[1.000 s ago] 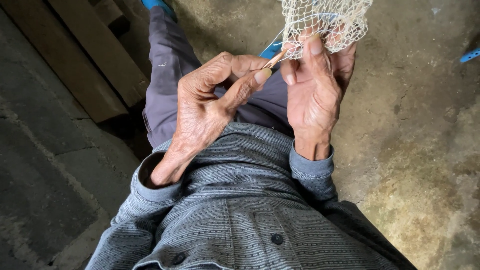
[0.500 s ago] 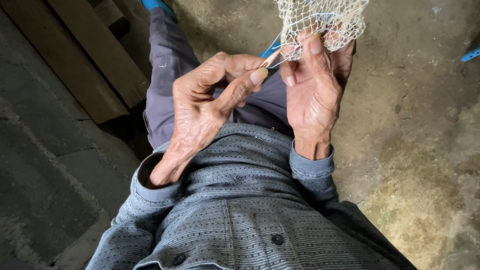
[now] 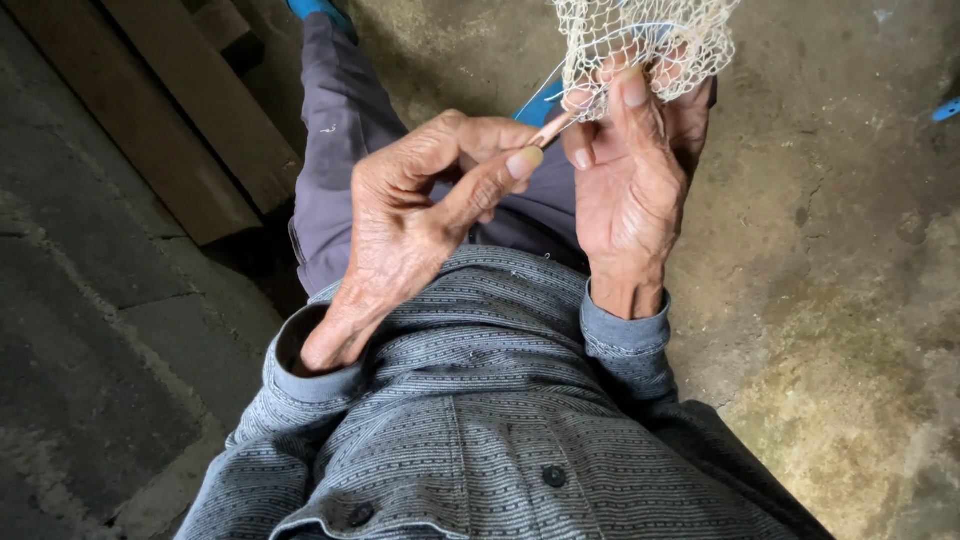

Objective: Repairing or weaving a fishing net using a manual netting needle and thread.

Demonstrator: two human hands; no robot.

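Note:
A cream mesh net (image 3: 655,35) hangs at the top of the view. My right hand (image 3: 630,190) pinches the net's lower edge between thumb and fingers. My left hand (image 3: 420,210) holds a thin wooden netting needle (image 3: 550,128) between thumb and fingers, its tip touching the net by my right thumb. A pale thread (image 3: 560,75) runs from the needle up into the mesh. Both hands are raised over my lap, above my grey patterned shirt (image 3: 490,420).
My leg in purple-grey trousers (image 3: 345,130) stretches toward a blue shoe (image 3: 318,8). A blue flat piece (image 3: 538,103) shows behind the needle. Wooden planks (image 3: 170,110) lie at upper left. A rough concrete floor (image 3: 840,300) surrounds me, with a small blue object (image 3: 946,108) at right.
The net has crept slightly left and down in my right hand. My left hand keeps the needle at the net's edge with only a small shift.

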